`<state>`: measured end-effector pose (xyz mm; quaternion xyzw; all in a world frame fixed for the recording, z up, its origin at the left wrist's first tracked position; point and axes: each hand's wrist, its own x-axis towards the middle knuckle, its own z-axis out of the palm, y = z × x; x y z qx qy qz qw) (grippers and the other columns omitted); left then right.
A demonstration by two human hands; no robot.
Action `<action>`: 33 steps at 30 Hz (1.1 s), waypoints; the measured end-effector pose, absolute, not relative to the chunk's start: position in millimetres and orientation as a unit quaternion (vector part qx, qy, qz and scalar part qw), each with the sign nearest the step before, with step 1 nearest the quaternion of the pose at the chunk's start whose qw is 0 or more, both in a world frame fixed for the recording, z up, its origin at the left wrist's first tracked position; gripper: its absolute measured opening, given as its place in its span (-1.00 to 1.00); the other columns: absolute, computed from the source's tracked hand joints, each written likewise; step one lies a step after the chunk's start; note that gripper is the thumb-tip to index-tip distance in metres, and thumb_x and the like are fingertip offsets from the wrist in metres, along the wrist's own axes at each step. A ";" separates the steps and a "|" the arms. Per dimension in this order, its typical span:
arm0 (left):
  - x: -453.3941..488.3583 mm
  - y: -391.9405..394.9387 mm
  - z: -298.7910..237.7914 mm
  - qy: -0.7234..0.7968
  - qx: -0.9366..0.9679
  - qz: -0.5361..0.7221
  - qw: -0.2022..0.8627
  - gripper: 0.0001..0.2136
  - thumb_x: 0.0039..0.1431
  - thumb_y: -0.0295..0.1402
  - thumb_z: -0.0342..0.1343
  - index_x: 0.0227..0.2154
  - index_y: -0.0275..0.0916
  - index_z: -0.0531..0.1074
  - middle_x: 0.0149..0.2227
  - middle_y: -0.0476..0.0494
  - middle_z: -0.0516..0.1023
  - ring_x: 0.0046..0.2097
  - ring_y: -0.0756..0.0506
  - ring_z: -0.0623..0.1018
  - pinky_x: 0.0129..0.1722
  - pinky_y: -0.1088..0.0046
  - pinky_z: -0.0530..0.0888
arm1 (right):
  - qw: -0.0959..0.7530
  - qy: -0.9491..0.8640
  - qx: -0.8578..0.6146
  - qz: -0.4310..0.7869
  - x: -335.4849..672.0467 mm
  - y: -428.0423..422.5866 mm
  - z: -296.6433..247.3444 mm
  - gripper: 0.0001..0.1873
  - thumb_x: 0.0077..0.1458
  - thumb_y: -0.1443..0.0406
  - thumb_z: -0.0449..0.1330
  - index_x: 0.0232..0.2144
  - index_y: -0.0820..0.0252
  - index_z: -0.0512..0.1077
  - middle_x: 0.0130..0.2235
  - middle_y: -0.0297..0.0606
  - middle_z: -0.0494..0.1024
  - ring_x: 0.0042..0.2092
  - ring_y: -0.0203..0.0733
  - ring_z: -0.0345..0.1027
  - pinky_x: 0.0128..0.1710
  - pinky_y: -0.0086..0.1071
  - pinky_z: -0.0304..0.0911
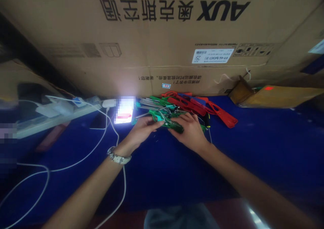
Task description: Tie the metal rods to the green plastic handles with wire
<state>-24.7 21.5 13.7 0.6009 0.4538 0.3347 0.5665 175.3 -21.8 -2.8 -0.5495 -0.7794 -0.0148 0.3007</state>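
My left hand point(142, 131) is closed, thumb and fingers pinching the left end of a green plastic casing point(174, 125) with thin white wires on it. Over the casing's right end my right hand point(190, 131) curls, its fingers partly hidden behind the part. Just behind both hands lies a heap of similar green casings point(159, 101) and slim metal rods point(149, 104). Long red plastic casings point(196, 105) with cut-out slots are piled at the back right of it. Beside my right hand is a screwdriver point(208, 121) with a black and yellow handle.
A large cardboard box point(152, 60) walls off the back of the blue tabletop point(162, 175). Left of the heap stands a lit phone point(124, 110). A power strip point(60, 116) and looping white cables point(111, 171) occupy the left. A yellowish packet point(283, 97) lies back right.
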 end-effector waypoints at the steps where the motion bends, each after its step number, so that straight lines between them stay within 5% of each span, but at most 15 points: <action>1: -24.4 21.2 13.4 0.452 0.601 0.337 0.567 -0.80 0.05 -0.22 0.33 -0.31 -0.21 0.61 -0.32 -0.08 0.62 -0.34 -0.03 0.48 -0.30 0.43 0.39 | 0.299 -0.780 -0.550 -0.017 175.5 -21.9 -2.6 -0.77 0.12 0.20 0.32 -0.15 0.10 0.55 -0.20 -0.23 0.65 -0.06 0.04 0.43 -0.06 -0.12 0.16; 12: -21.7 19.2 11.2 0.462 0.576 0.348 0.577 -0.82 -0.01 -0.26 0.36 -0.36 -0.22 0.61 -0.32 -0.09 0.63 -0.34 -0.03 0.50 -0.30 0.42 0.43 | 0.332 -0.771 -0.543 -0.015 172.8 -24.8 -1.9 -0.83 0.13 0.27 0.26 -0.19 0.13 0.50 -0.19 -0.17 0.59 -0.02 0.08 0.40 -0.05 -0.08 0.22; 17: -19.4 15.9 13.0 0.447 0.578 0.343 0.591 -0.79 -0.03 -0.25 0.38 -0.35 -0.25 0.61 -0.32 -0.12 0.64 -0.34 -0.05 0.52 -0.29 0.39 0.47 | 0.406 -0.740 -0.511 0.161 172.1 -24.4 -3.1 -0.73 0.02 0.37 0.21 -0.17 0.14 0.36 -0.18 -0.21 0.53 -0.19 -0.12 0.46 -0.19 -0.26 0.34; 21: -20.0 15.3 13.2 0.433 0.575 0.334 0.608 -0.80 -0.01 -0.25 0.38 -0.37 -0.26 0.61 -0.34 -0.12 0.63 -0.31 -0.06 0.56 -0.26 0.39 0.49 | 0.431 -0.706 -0.490 0.276 175.5 -22.1 1.4 -0.78 0.06 0.25 0.27 -0.22 0.14 0.39 -0.27 -0.28 0.53 -0.26 -0.18 0.43 -0.24 -0.32 0.33; 27: -23.2 18.4 12.5 0.419 0.544 0.309 0.658 -0.81 -0.04 -0.33 0.40 -0.34 -0.25 0.62 -0.33 -0.12 0.65 -0.32 -0.04 0.58 -0.21 0.38 0.52 | 0.392 -0.626 -0.478 0.476 179.9 -16.9 4.8 -0.62 0.07 -0.02 0.32 -0.31 0.14 0.41 -0.63 -0.53 0.30 -0.63 -0.37 0.14 -0.58 -0.42 0.09; 33: -23.7 18.8 12.7 0.415 0.537 0.294 0.673 -0.84 -0.02 -0.33 0.41 -0.38 -0.25 0.62 -0.36 -0.11 0.65 -0.33 -0.04 0.60 -0.19 0.37 0.55 | 0.405 -0.604 -0.456 0.513 180.6 -15.6 4.8 -0.59 0.00 -0.03 0.37 -0.37 0.13 0.38 -0.61 -0.54 0.32 -0.66 -0.42 0.14 -0.65 -0.45 0.03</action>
